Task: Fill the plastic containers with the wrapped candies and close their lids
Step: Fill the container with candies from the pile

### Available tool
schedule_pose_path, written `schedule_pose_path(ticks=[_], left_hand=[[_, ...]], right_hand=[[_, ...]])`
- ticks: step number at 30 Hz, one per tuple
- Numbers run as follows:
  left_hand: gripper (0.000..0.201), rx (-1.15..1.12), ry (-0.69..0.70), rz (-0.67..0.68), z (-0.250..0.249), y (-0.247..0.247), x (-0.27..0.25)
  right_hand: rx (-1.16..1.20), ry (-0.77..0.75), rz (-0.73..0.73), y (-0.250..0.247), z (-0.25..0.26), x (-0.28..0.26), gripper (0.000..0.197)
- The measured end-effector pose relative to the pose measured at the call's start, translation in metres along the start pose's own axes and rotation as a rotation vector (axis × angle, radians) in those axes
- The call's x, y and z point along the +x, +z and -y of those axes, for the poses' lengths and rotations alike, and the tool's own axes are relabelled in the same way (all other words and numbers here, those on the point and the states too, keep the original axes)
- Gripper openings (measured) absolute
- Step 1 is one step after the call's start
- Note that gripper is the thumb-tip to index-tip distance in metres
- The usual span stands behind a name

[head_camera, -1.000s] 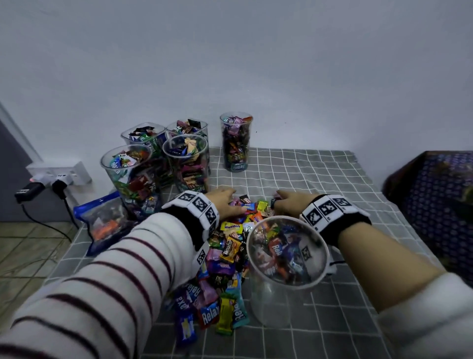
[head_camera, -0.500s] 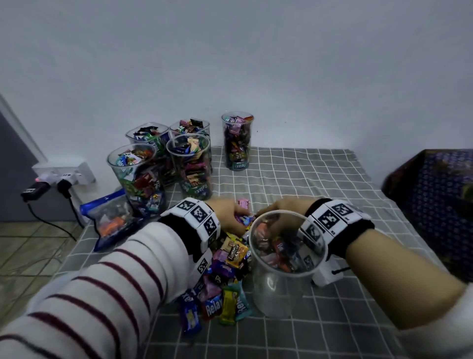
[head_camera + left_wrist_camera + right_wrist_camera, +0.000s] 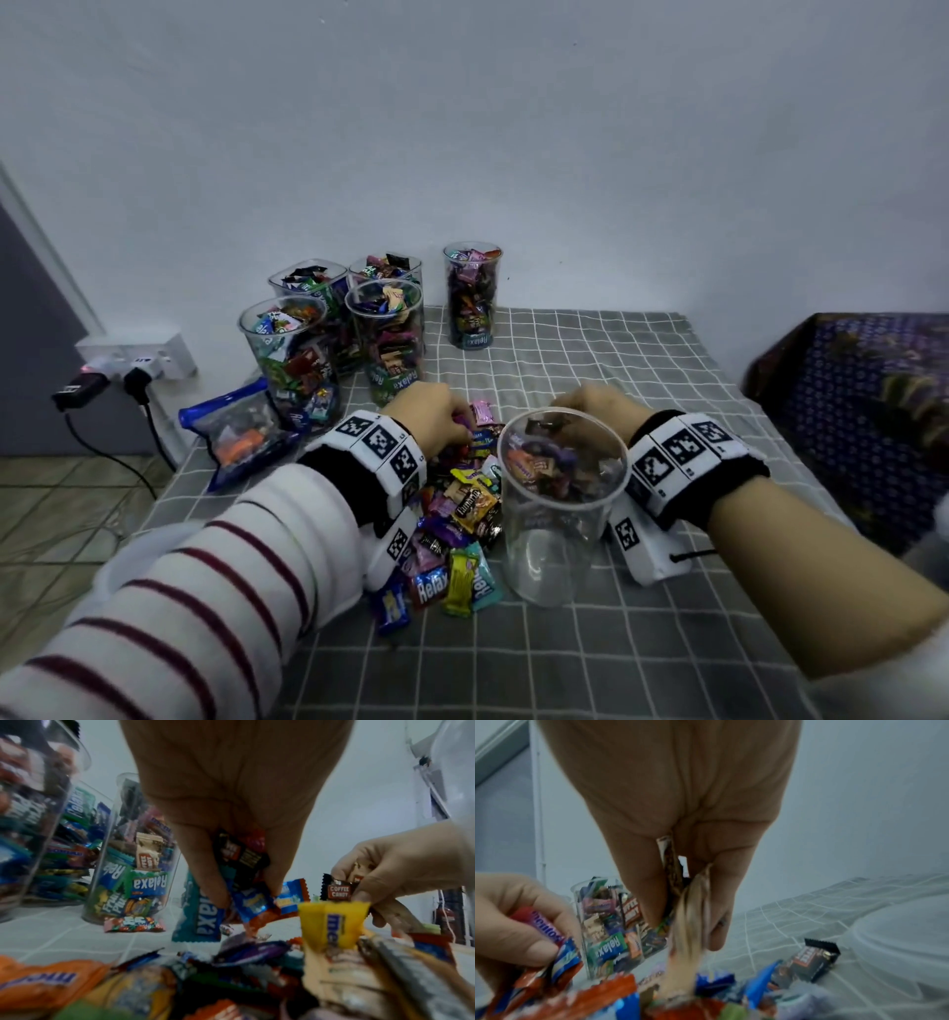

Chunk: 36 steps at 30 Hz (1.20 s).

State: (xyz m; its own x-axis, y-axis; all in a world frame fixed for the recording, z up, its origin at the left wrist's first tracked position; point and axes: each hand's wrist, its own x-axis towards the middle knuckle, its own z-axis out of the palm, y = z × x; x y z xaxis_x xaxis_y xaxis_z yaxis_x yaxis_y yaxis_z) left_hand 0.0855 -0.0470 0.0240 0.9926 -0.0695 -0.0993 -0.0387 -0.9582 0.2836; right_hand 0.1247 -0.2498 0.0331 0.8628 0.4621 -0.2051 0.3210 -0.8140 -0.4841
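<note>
At frame centre, the left hand (image 3: 434, 422) and right hand (image 3: 590, 411) each pinch wrapped candies (image 3: 241, 862) beside the open plastic container (image 3: 562, 506); a loose grip could spill sweets onto the worktop (image 3: 616, 360).

From the head we look forward and down across the checked table (image 3: 642, 360), the candy pile (image 3: 462, 514) close at six o'clock, the filled jars (image 3: 385, 339) farther off at eleven. Our left wrist camera sits low in the pile, facing the jars (image 3: 133, 862) along the fingers. Our right wrist camera, equally near, looks toward ten o'clock. Both wrist views share the pile and each other's hand.
</note>
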Motion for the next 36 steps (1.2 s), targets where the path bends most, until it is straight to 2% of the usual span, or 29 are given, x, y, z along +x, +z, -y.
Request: schedule_pose_path(ticks=[4,7,9,11,15,21,28,36], left_hand=[[0.021,-0.098,-0.011,-0.118,-0.001,-0.008,-0.011],[0.020,-0.210,0.008,-0.232,-0.004,-0.016,-0.021],[0.018,-0.292,0.007,-0.293,-0.007,-0.022,-0.027],[0.016,-0.378,0.010,-0.326,-0.009,-0.027,-0.032],[0.011,-0.478,0.008,-0.363,-0.010,-0.033,-0.040],[0.004,-0.642,0.007,-0.361,-0.015,-0.032,-0.053],[0.005,-0.663,0.015,-0.358,-0.020,-0.030,-0.060],[0.005,-0.709,0.022,-0.371,-0.023,-0.035,-0.067]], right_hand=[[0.012,0.000,-0.110,-0.011,-0.001,-0.010,0.018],[0.239,-0.030,-0.198,-0.019,0.002,-0.022,0.012],[0.411,-0.069,-0.223,-0.024,0.004,-0.030,0.022],[0.497,-0.107,-0.252,-0.030,0.007,-0.038,0.028],[0.602,-0.197,-0.330,-0.042,0.020,-0.062,0.022],[0.463,-0.331,-0.306,-0.034,0.040,-0.098,0.031],[0.019,-0.394,-0.379,-0.008,0.046,-0.111,0.024],[0.090,-0.400,-0.413,-0.003,0.045,-0.116,0.032]])
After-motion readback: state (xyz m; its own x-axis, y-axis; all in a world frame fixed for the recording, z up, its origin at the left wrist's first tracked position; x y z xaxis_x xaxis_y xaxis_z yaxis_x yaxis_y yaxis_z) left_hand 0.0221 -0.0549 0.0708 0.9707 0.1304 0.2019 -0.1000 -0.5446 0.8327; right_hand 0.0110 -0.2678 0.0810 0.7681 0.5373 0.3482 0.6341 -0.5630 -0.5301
